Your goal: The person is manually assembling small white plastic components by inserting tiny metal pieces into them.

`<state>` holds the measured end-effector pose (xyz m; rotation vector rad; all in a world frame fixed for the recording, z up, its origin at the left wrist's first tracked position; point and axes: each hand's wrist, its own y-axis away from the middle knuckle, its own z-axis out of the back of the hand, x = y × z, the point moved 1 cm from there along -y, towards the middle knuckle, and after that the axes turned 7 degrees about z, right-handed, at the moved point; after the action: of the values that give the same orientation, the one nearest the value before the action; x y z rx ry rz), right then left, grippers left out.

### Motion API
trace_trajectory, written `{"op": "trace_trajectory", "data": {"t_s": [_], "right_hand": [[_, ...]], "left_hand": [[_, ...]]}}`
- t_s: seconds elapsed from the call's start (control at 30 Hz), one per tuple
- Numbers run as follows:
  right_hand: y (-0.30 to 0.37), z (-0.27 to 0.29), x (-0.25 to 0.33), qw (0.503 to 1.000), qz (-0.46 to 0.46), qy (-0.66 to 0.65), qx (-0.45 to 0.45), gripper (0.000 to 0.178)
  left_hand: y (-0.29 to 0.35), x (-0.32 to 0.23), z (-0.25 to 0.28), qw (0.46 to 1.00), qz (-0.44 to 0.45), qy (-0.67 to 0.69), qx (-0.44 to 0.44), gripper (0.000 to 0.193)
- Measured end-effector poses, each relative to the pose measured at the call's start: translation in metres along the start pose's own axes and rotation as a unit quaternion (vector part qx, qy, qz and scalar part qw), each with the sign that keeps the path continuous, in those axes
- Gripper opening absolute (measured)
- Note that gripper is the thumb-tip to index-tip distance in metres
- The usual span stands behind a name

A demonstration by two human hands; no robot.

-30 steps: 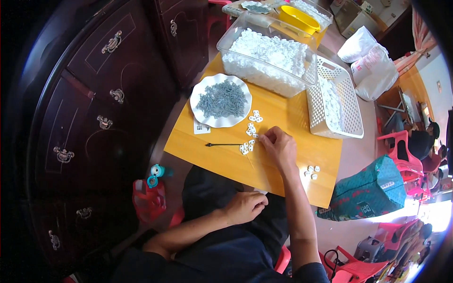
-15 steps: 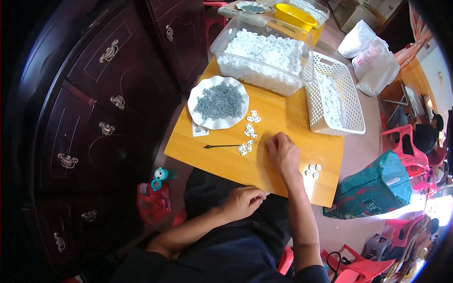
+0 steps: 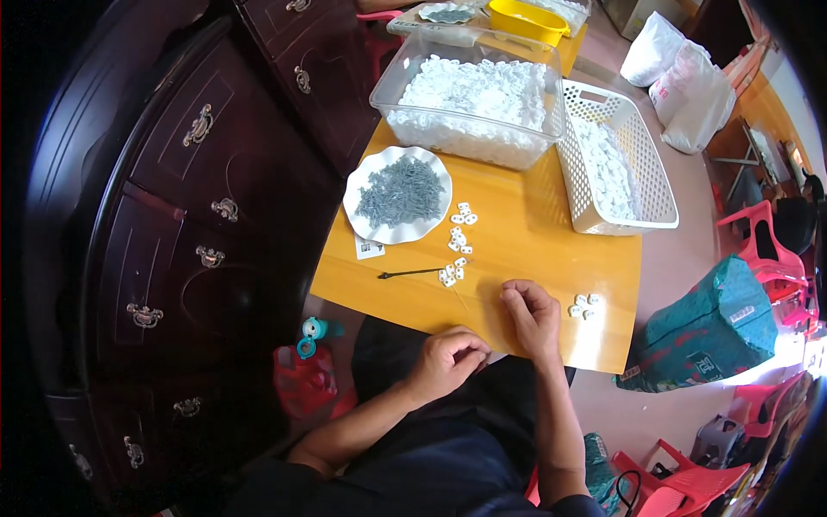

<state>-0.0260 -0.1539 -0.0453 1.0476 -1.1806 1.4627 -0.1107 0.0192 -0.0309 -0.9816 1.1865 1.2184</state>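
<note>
My left hand [image 3: 446,366] is closed at the table's near edge, thumb against the curled fingers. A bit of something white [image 3: 495,357] shows beside its fingertips, too small to name. Just to the right, my right hand [image 3: 534,320] hovers over the table edge with thumb and fingers pinched; whatever is between them is hidden. Small white plastic pieces with dark holes [image 3: 457,239] lie in little groups down the middle of the table. Near the lowest group are a thin black stick [image 3: 409,274] and a fine yellowish stick [image 3: 461,297]. More white pieces [image 3: 584,306] lie right of my right hand.
A scalloped white plate [image 3: 355,215] holds a heap of grey screws or pins. Behind stand a clear bin [image 3: 469,138] and a white perforated basket [image 3: 659,202], both filled with white pieces. A dark wooden cabinet [image 3: 194,258] borders the left; a teal sack [image 3: 706,332] stands right.
My right hand has come back from the middle of the table toward the near edge, closer to my left hand. My left hand stays closed in about the same place. The view has shifted slightly.
</note>
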Motion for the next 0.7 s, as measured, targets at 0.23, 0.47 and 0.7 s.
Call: {"op": "trace_trajectory", "data": {"t_s": [0.23, 0.47, 0.7], "right_hand": [[0.004, 0.002, 0.004, 0.998, -0.025, -0.052, 0.009, 0.01], [0.0, 0.003, 0.009, 0.987, 0.144, 0.069, 0.016, 0.005], [0.005, 0.006, 0.012, 0.992, 0.122, 0.032, 0.022, 0.009]], "left_hand": [[-0.02, -0.015, 0.01, 0.997, -0.044, -0.027, -0.056, 0.011], [-0.049, -0.015, 0.02, 0.996, -0.034, -0.008, -0.085, 0.028], [-0.065, -0.018, 0.02, 0.994, -0.061, -0.048, -0.082, 0.029]]}}
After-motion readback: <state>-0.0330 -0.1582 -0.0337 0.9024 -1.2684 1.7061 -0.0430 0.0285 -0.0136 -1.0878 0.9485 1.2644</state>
